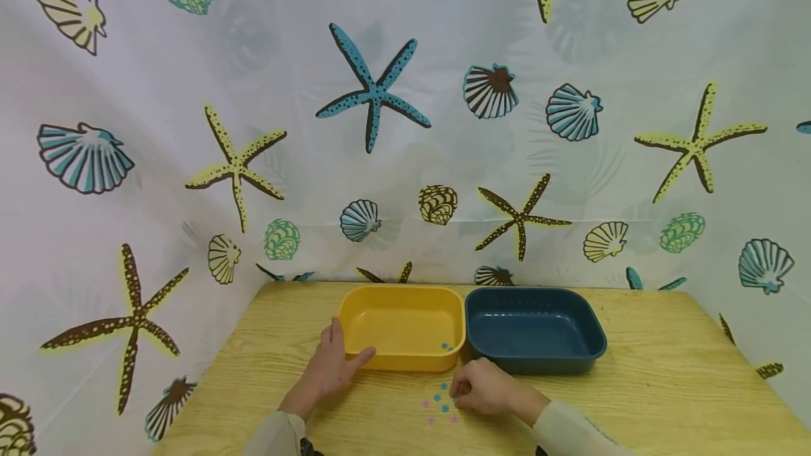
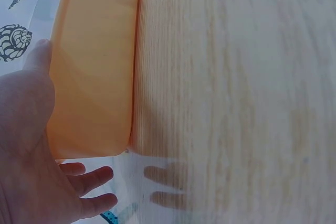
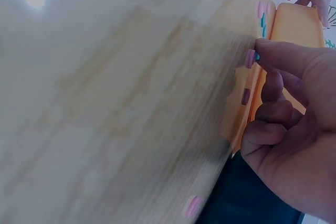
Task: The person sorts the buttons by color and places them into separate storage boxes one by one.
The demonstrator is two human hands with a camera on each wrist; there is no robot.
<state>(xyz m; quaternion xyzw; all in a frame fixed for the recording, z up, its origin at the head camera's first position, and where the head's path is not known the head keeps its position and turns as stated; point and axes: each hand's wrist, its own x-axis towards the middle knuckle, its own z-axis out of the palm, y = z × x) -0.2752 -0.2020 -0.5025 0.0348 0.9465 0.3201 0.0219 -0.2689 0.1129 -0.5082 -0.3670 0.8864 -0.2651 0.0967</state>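
Note:
A yellow plastic tray (image 1: 402, 361) stands on the table, and my left hand (image 1: 331, 370) rests at its front left corner. The thumb lies by the front rim; the other fingers are spread past the left side in the left wrist view. Small blue pieces (image 1: 445, 346) lie inside this tray. My right hand (image 1: 483, 387) is over the table in front of the trays, pinching a small blue piece (image 3: 257, 56) at its fingertips. A small pink piece (image 3: 250, 59) shows right beside those fingertips. Several blue pieces (image 1: 438, 397) and pink pieces (image 1: 431, 420) lie loose nearby.
A dark blue tray (image 1: 535, 366) stands against the yellow tray's right side. Both are near the back of the wooden table (image 1: 671, 371). Behind and at the sides hangs a white curtain (image 1: 437, 153) printed with shells and starfish.

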